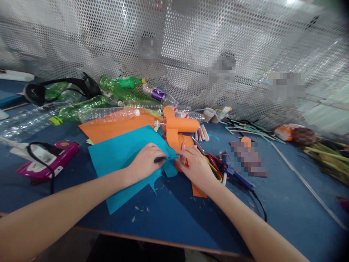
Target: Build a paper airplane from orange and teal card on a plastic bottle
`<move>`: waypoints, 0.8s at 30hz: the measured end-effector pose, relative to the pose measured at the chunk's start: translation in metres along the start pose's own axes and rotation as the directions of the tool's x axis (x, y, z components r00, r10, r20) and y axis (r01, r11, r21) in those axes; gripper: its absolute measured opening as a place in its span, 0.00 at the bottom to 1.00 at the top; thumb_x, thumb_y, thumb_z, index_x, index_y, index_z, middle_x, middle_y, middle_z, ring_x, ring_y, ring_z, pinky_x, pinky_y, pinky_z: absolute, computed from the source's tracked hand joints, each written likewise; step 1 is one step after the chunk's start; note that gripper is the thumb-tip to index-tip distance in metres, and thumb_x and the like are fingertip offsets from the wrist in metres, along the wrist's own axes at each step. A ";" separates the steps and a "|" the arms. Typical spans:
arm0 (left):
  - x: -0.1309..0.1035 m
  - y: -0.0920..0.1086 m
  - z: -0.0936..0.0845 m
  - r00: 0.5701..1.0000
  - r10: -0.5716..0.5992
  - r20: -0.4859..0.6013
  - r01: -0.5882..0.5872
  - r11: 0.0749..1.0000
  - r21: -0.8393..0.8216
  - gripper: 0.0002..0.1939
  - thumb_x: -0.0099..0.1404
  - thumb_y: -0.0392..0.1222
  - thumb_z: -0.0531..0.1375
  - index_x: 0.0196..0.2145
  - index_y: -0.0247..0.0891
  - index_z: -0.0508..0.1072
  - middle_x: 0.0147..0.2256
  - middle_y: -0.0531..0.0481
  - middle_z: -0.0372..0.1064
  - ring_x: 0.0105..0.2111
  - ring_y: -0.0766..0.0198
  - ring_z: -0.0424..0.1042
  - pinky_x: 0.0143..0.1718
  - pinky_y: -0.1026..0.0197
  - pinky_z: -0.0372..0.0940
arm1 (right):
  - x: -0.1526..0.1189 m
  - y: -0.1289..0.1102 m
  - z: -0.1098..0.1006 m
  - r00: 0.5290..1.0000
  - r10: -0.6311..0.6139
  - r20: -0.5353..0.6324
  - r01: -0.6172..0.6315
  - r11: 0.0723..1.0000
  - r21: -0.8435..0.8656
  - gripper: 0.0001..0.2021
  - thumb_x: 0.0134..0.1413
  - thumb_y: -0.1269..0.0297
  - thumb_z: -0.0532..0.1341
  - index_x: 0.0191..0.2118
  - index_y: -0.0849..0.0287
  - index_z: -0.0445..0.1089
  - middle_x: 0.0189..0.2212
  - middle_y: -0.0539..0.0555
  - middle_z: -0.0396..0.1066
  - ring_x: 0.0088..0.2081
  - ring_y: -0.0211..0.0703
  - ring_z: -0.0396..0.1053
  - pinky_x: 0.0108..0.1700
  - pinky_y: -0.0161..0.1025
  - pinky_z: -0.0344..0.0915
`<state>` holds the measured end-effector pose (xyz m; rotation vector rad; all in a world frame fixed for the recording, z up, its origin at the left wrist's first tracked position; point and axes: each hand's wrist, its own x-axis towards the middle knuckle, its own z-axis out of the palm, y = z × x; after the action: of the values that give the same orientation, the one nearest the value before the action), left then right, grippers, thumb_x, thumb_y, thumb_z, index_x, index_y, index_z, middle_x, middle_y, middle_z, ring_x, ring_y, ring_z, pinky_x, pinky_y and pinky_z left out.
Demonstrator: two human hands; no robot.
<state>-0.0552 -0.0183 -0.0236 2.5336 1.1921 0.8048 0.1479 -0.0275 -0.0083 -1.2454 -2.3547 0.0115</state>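
Note:
My left hand (145,160) is closed, resting over a large blue paper sheet (120,156). A black pen-like object (159,159) pokes out from its fingers; the rest of it is hidden. My right hand (195,163) pinches the edge of a small cut piece of blue paper (171,155) between the two hands. Just beyond the hands lies a bottle wrapped in orange paper (185,124), with orange strips around it. Scissors with red and yellow handles (215,165) lie partly under my right hand, beside a blue glue gun (237,173).
Several plastic bottles (84,107) lie at the back left, near a black headband-like object (60,87). A magenta box (51,162) with a black cable stands left. Markers (203,133) lie behind the right hand. A perforated metal screen (185,47) bounds the blue table (163,218).

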 end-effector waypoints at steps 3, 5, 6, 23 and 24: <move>0.001 0.001 -0.002 0.999 0.037 0.018 -0.036 0.999 -0.037 0.07 0.61 0.36 0.57 0.36 0.42 0.74 0.36 0.52 0.74 0.39 0.59 0.68 0.45 0.55 0.58 | 0.004 0.004 0.004 0.997 -0.073 0.017 0.071 0.990 0.122 0.12 0.51 0.70 0.61 0.43 0.55 0.69 0.40 0.53 0.72 0.43 0.46 0.65 0.48 0.45 0.60; 0.002 0.001 -0.005 0.998 0.048 0.044 -0.045 0.998 -0.054 0.06 0.61 0.36 0.57 0.35 0.41 0.74 0.35 0.51 0.74 0.39 0.60 0.68 0.45 0.55 0.58 | 0.006 0.003 0.007 0.990 -0.135 0.033 0.128 0.977 0.171 0.08 0.51 0.71 0.61 0.38 0.56 0.70 0.38 0.52 0.73 0.42 0.44 0.65 0.49 0.43 0.59; 0.003 0.001 -0.007 0.997 0.044 0.057 -0.041 0.997 -0.059 0.06 0.61 0.36 0.57 0.34 0.41 0.74 0.35 0.51 0.74 0.39 0.60 0.68 0.44 0.55 0.58 | 0.007 0.003 0.008 0.989 -0.146 0.034 0.138 0.975 0.174 0.04 0.51 0.71 0.61 0.34 0.57 0.71 0.35 0.52 0.73 0.40 0.43 0.66 0.48 0.43 0.59; 0.005 0.002 -0.022 0.978 -0.006 0.208 0.029 0.994 -0.107 0.06 0.58 0.34 0.57 0.31 0.41 0.74 0.32 0.52 0.73 0.37 0.60 0.67 0.43 0.57 0.58 | -0.002 -0.005 0.010 0.997 -0.037 0.071 0.019 0.970 0.243 0.04 0.51 0.73 0.61 0.31 0.57 0.70 0.32 0.52 0.72 0.37 0.43 0.66 0.44 0.42 0.61; 0.005 0.002 -0.022 0.978 0.002 0.210 0.023 0.993 -0.114 0.07 0.58 0.34 0.57 0.31 0.42 0.74 0.31 0.52 0.73 0.37 0.61 0.68 0.43 0.57 0.58 | -0.002 -0.005 0.010 0.996 -0.041 0.075 0.021 0.968 0.250 0.04 0.51 0.73 0.61 0.31 0.57 0.70 0.32 0.51 0.72 0.37 0.43 0.66 0.45 0.42 0.61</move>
<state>-0.0642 -0.0159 -0.0024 2.4440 1.0587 0.5694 0.1412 -0.0298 -0.0165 -1.1038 -2.3522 0.3422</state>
